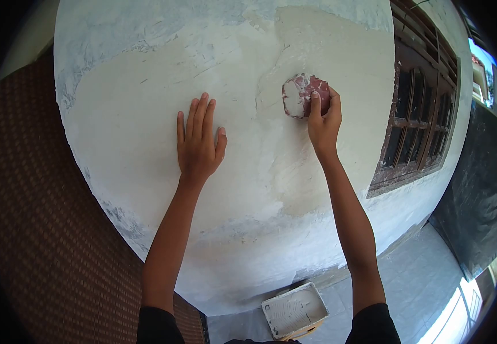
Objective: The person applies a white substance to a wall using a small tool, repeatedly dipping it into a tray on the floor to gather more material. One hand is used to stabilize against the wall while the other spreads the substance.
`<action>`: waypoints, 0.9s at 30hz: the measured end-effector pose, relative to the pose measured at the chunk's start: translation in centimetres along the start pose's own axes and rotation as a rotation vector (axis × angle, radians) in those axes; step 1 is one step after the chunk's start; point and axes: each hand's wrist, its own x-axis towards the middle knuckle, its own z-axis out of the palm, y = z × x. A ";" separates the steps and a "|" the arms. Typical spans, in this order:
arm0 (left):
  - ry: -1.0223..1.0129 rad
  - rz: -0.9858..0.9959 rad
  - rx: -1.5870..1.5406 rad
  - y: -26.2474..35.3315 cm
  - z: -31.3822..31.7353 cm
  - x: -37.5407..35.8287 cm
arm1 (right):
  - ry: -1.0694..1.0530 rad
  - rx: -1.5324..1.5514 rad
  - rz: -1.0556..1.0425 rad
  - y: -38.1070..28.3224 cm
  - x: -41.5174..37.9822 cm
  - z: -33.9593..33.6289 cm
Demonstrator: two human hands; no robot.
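My left hand [198,140] lies flat against the wall [242,172], fingers stretched upward and holding nothing. To its right, my right hand [324,123] grips a flat reddish-brown piece [297,97] by its right side, thumb across the front and fingers behind the edge. White filler is smeared over much of that piece, most of all on its left half. It lies close to the wall's cream-coloured patch, which spreads around both hands. Rougher bluish-white paint borders the patch above and below.
A brown window frame [414,114] with dark panes is set in the wall at right. Below stands a paint tray [295,309] with whitish residue, on a grey floor covering [340,298]. A woven brown panel [36,195] runs down the left, and a dark sheet [469,189] hangs at far right.
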 end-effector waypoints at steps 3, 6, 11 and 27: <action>0.006 -0.003 0.008 0.2 0.0 0.1 | 0.308 0.132 0.210 0.8 2.2 -2.5; 0.016 -0.005 0.015 0.3 0.1 0.0 | 0.317 0.261 0.283 -0.3 2.0 -3.4; 0.008 -0.006 0.023 0.3 0.0 0.0 | -0.050 0.132 -0.012 -1.1 -1.8 -0.2; 0.002 -0.003 0.026 0.2 0.0 0.0 | 0.127 0.076 0.107 0.9 1.0 -2.2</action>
